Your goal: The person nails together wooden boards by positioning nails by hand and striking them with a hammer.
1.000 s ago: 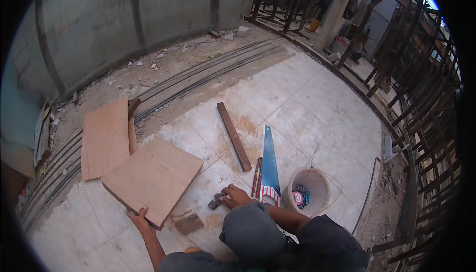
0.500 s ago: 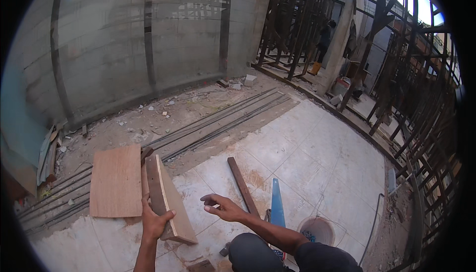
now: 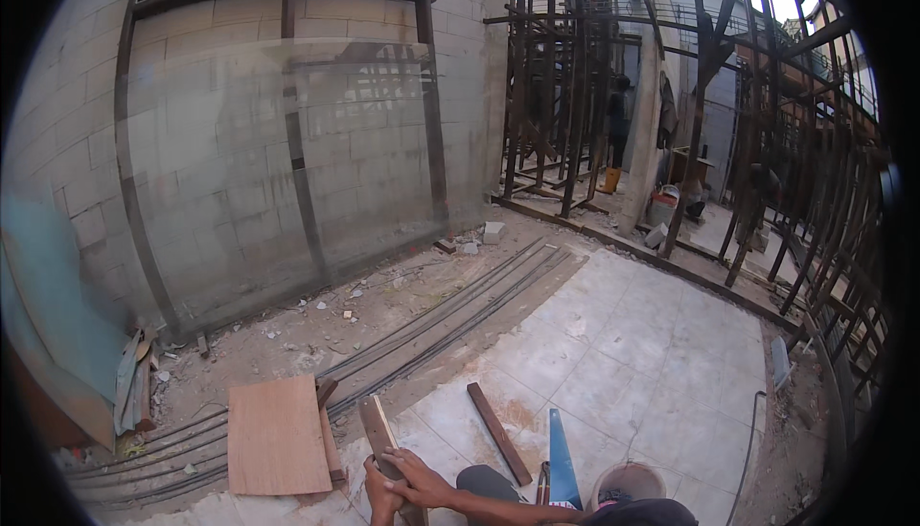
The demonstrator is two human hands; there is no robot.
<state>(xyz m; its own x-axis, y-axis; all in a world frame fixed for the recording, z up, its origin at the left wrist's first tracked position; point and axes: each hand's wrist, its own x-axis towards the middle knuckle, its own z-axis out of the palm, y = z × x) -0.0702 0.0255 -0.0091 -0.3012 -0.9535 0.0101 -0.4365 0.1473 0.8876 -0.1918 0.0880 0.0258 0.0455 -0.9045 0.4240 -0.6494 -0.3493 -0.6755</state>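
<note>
Pale floor tiles (image 3: 632, 334), smeared with brownish dust, form the working surface in an outdoor building area. Held over them at the lower edge of the view is a wooden panel (image 3: 376, 430), tilted and seen nearly edge-on, showing a dark brown side and a pale rim; its lower end is partly hidden by the hands. Left hand (image 3: 380, 497): fingers closed around the panel's edge. Right hand (image 3: 420, 481): laid across the same panel, against the left; whether its fingers grip or merely rest cannot be determined. Just left of the panel, a reddish plywood sheet (image 3: 278, 438) lies partly over another board. To the right is a dark wooden batten (image 3: 499, 433), lying flat, followed by pliers (image 3: 543, 486), a saw (image 3: 560, 454) with a blue blade, and a bucket (image 3: 628, 481) cut off by the person's own dark clothing. Beyond, long rods (image 3: 450, 336) run diagonally over rubble-strewn ground. Behind stands a grey block wall (image 3: 220, 33) with a translucent sheet (image 3: 220, 171) before it. At upper right are dark scaffold poles (image 3: 575, 95), with another person (image 3: 618, 114) standing among them.
</note>
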